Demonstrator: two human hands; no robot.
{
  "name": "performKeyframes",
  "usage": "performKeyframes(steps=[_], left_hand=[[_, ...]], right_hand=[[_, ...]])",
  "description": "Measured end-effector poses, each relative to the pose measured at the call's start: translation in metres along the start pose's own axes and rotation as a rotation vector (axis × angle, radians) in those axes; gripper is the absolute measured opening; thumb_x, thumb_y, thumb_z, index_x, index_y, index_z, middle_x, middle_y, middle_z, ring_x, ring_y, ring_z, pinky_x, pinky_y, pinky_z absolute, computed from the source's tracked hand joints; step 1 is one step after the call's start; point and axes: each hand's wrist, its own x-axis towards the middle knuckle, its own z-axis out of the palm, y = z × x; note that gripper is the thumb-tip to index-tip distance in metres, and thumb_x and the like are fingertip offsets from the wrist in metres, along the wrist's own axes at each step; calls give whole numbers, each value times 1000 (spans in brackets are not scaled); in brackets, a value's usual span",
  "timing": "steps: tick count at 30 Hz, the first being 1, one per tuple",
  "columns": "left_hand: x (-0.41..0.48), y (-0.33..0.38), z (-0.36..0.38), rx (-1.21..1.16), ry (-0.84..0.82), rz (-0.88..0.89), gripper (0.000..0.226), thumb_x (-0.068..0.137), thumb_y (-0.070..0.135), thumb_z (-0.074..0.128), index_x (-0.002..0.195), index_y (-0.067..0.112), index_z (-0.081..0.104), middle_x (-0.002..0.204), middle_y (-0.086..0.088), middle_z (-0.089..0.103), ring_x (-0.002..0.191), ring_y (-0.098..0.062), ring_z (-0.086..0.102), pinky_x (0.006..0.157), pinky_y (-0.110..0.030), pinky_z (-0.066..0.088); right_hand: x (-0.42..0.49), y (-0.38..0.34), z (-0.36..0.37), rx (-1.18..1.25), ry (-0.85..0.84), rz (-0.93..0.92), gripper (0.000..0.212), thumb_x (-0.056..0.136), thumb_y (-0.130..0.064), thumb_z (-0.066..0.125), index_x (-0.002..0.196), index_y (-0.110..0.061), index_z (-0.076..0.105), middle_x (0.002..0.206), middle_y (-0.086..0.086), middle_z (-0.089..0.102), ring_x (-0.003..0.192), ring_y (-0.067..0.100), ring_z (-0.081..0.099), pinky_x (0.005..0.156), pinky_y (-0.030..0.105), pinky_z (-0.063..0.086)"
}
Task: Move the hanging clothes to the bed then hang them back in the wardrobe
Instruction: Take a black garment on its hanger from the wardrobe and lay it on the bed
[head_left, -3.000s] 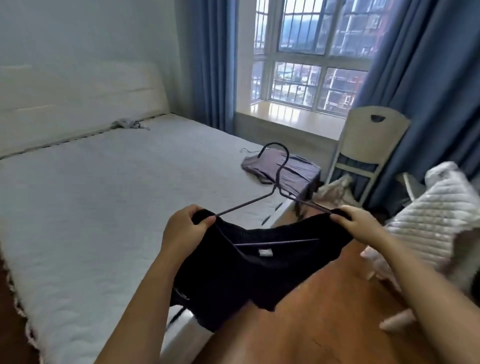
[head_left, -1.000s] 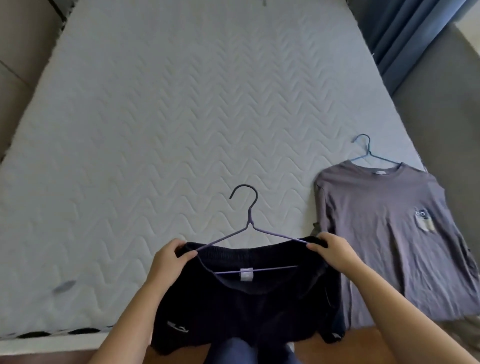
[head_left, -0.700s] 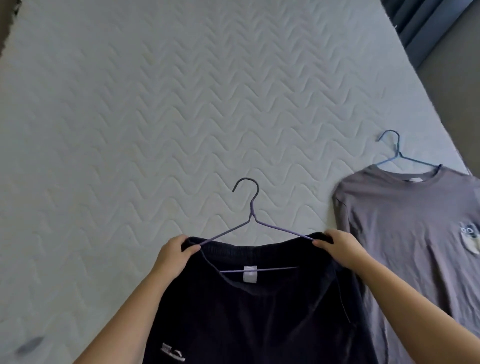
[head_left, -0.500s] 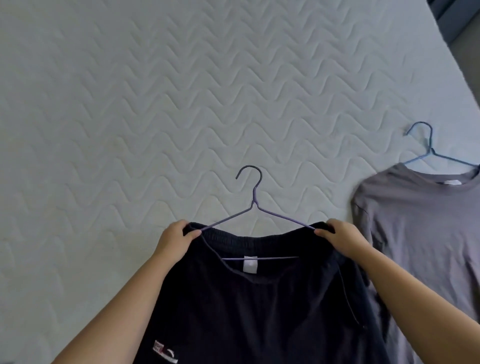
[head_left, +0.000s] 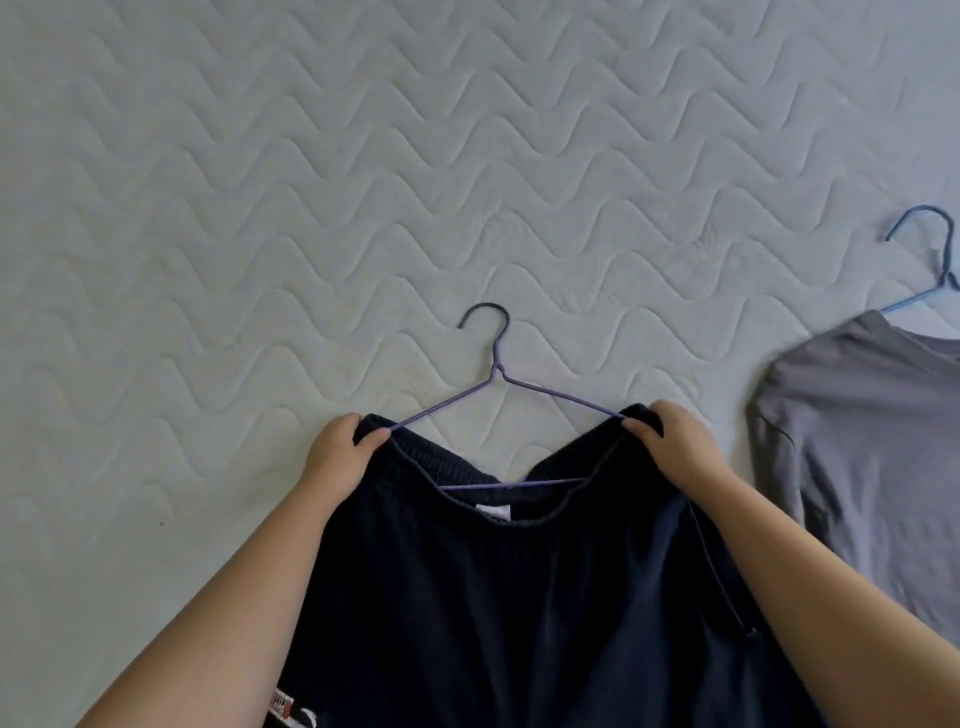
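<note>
Dark navy shorts (head_left: 519, 597) on a purple wire hanger (head_left: 496, 374) lie spread over the white quilted mattress (head_left: 260, 208). My left hand (head_left: 340, 452) pinches the left end of the waistband and hanger. The right end is pinched by my right hand (head_left: 675, 441). The hanger's hook points away from me and rests on the mattress. A white label shows inside the waistband. To the right lies a grey long-sleeved shirt (head_left: 872, 441) on a blue wire hanger (head_left: 935, 260), partly cut off by the frame edge.
The mattress with its wavy stitching fills the whole view to the left and beyond the shorts. No wardrobe, floor or bed edge is in sight.
I have come from the floor to the bed and leaned in over it. The shorts have gone down from hanging in the air to lying on the mattress, both hands still gripping.
</note>
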Motion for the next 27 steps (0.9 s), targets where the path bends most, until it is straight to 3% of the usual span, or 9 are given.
performKeyframes(steps=[4, 8, 11, 16, 19, 23, 27], left_hand=[[-4, 7, -5, 155, -48, -53, 27, 90, 33, 51, 98, 7, 56, 103, -12, 62, 95, -30, 57, 86, -43, 46], [-33, 11, -16, 144, 97, -38, 35, 87, 26, 56, 118, 10, 52, 118, -14, 58, 109, -31, 54, 92, -44, 45], [-74, 13, -26, 10, 160, -32, 34, 88, 21, 55, 119, 8, 52, 120, -12, 55, 110, -27, 53, 95, -37, 43], [-162, 4, -28, -93, 64, -48, 28, 91, 19, 50, 117, 10, 53, 115, -7, 55, 98, -14, 52, 82, -22, 38], [-218, -6, -28, -159, 27, -150, 27, 92, 19, 48, 117, 12, 53, 109, 0, 53, 99, -16, 55, 78, -23, 40], [-293, -26, -27, -212, -24, -269, 25, 93, 16, 46, 116, 10, 54, 109, -1, 55, 107, -19, 55, 85, -23, 40], [-363, -62, -24, -330, 27, -388, 16, 91, 12, 48, 103, 14, 57, 102, -6, 60, 99, -23, 58, 82, -28, 43]], right_hand=[[-17, -10, -7, -54, 4, 47, 34, 91, -36, 49, 104, -5, 53, 111, 18, 55, 106, 36, 51, 85, 41, 42], [-54, -10, -20, -83, 70, 60, 42, 90, -25, 51, 128, -7, 46, 130, 16, 47, 121, 34, 43, 95, 43, 39], [-88, -3, -26, -51, 93, 31, 42, 88, -14, 52, 128, -5, 47, 130, 18, 48, 121, 35, 43, 97, 42, 39], [-156, 14, -19, -23, -44, 68, 44, 89, -14, 49, 132, -8, 43, 135, 13, 45, 123, 31, 44, 98, 40, 40], [-199, 21, -9, 14, -135, 132, 46, 90, -16, 49, 134, -9, 41, 135, 13, 45, 120, 30, 47, 96, 36, 42], [-252, 28, 3, 88, -239, 243, 46, 90, -18, 50, 133, -7, 41, 134, 14, 50, 117, 28, 53, 81, 26, 38], [-299, 36, 14, 91, -377, 268, 40, 89, -21, 53, 125, -5, 49, 119, 14, 61, 107, 27, 59, 75, 23, 37]])
